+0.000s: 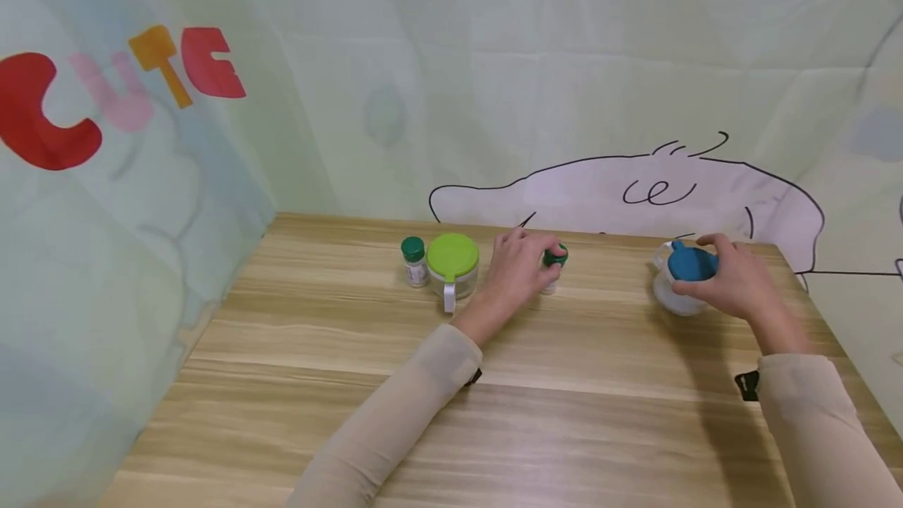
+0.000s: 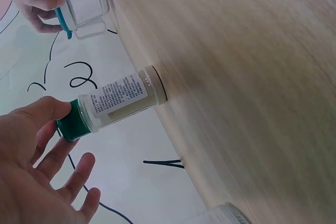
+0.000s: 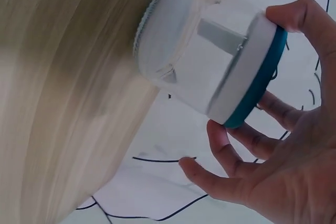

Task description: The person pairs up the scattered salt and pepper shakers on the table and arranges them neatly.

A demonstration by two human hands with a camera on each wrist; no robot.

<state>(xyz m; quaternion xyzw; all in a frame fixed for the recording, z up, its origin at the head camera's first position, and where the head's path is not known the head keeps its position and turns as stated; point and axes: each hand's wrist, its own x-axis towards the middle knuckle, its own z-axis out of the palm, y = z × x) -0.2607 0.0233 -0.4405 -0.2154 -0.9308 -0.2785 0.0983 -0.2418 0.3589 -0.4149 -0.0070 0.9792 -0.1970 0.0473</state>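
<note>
My left hand (image 1: pixel 517 266) pinches the dark green cap of a small clear spice bottle (image 2: pixel 118 98) between thumb and fingers. The bottle stands upright, holds pale powder and bears a printed label. Farther right, my right hand (image 1: pixel 741 282) grips the blue lid (image 3: pixel 257 77) of a clear seasoning jar (image 3: pixel 181 40) by its rim. White contents show low in that jar, and its base looks to be on or very near the table. Left of my left hand are a seasoning jar with a lime green lid (image 1: pixel 453 255) and a second green-capped spice bottle (image 1: pixel 415 263), side by side.
The wooden table (image 1: pixel 339 335) ends at a printed cloth backdrop (image 1: pixel 494 100) close behind the containers. More cloth, with coloured letters (image 1: pixel 204 61), hangs at the left. A dark strap piece (image 1: pixel 748 386) shows at my right sleeve.
</note>
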